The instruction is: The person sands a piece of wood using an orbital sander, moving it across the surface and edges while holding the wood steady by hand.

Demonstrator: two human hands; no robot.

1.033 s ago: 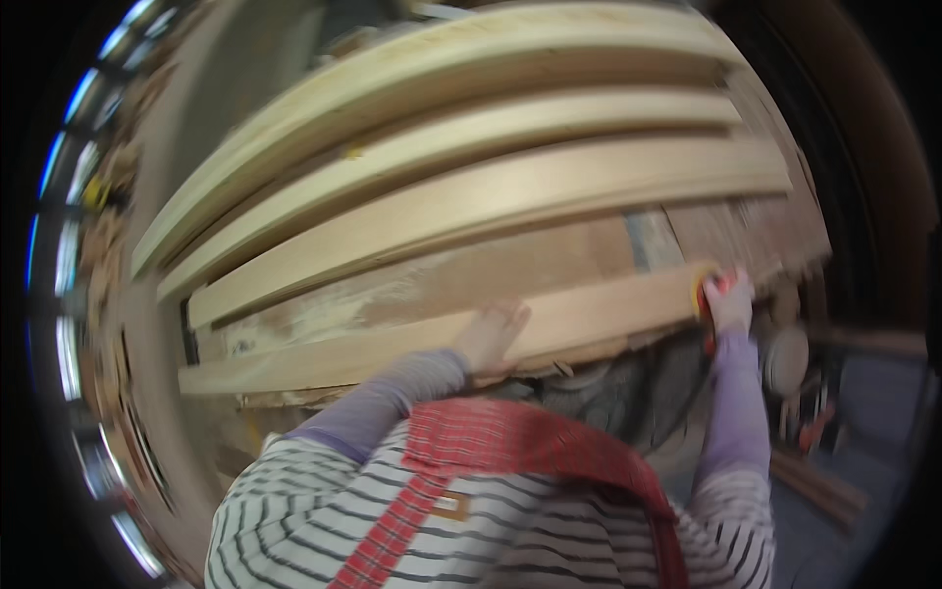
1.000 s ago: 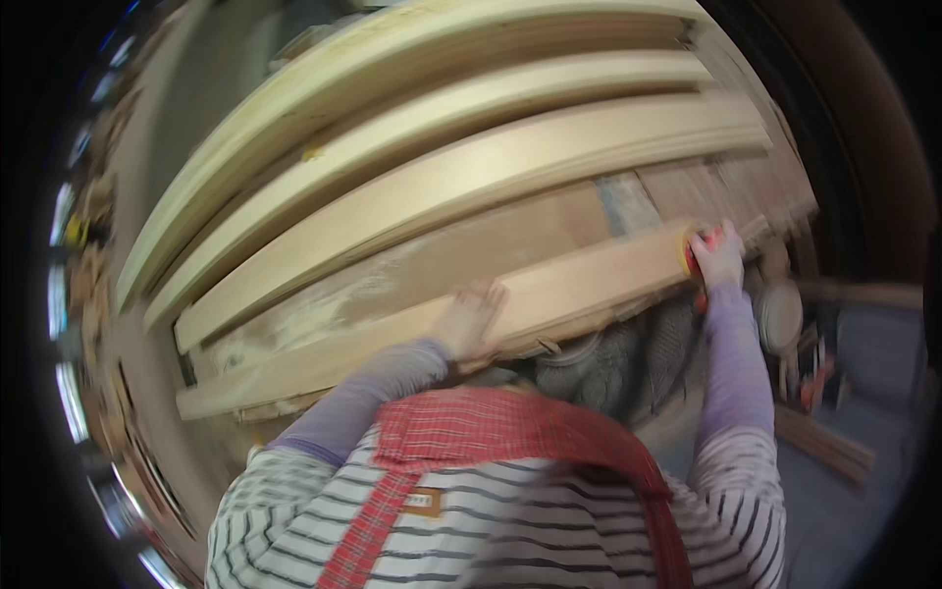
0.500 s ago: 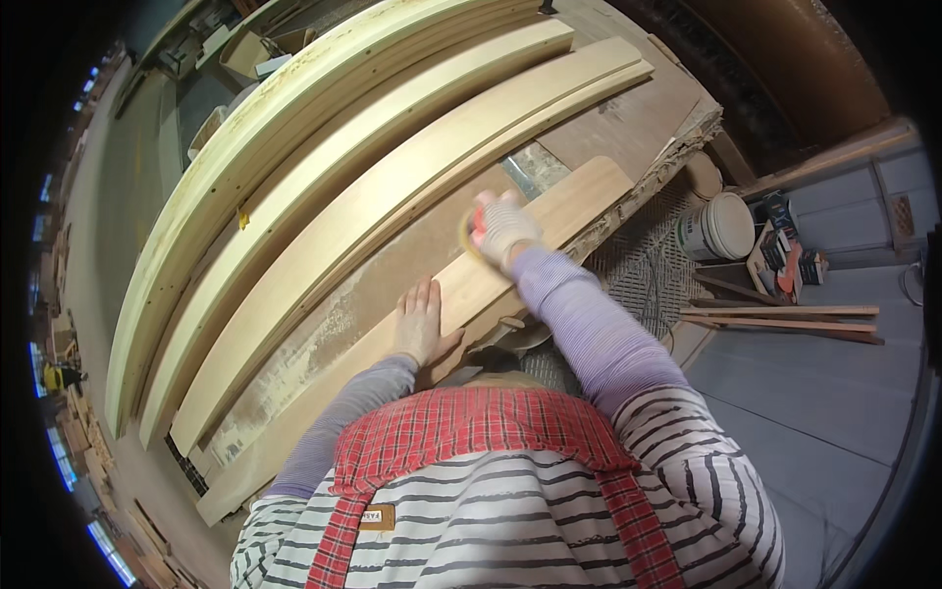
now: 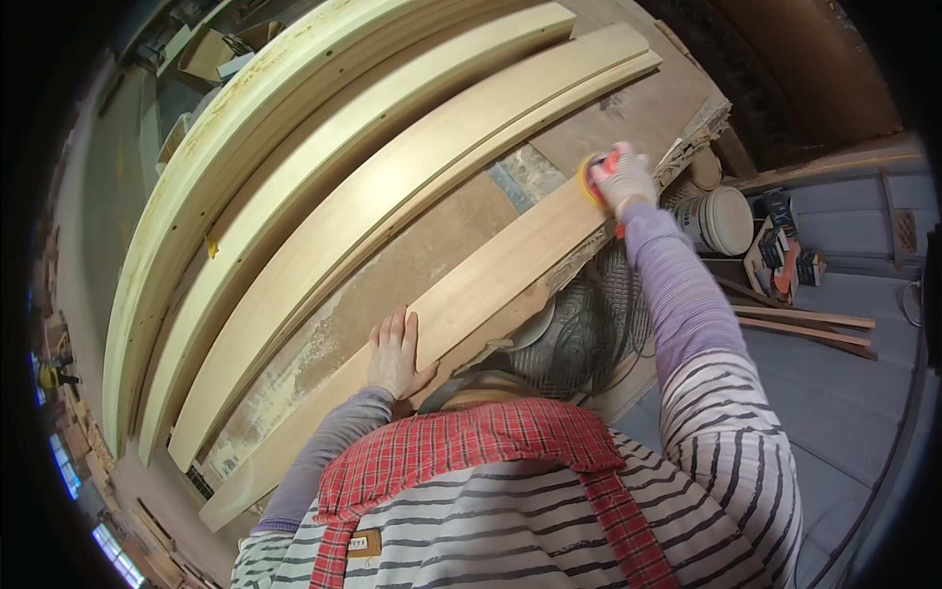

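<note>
Left hand (image 4: 394, 357) spread on the plank (image 4: 496, 270) atop the worktop (image 4: 422, 257), right hand (image 4: 628, 184) gripping a red-and-yellow tool (image 4: 591, 183) at the plank's far end. Looks mid-job, can't tell what's done or left; 3 rows of boards (image 4: 412, 177) sit beyond it.

Hands, two: left hand (image 4: 394, 358), one; right hand (image 4: 628, 183), one.
Flat board (image 4: 496, 270), one; thicker timbers (image 4: 422, 162), three; red-and-yellow hand tool (image 4: 592, 181), one; worktable (image 4: 628, 123), one; white bucket (image 4: 729, 221), one; wood strips (image 4: 805, 317), at least two; red plaid apron (image 4: 471, 437), one.
</note>
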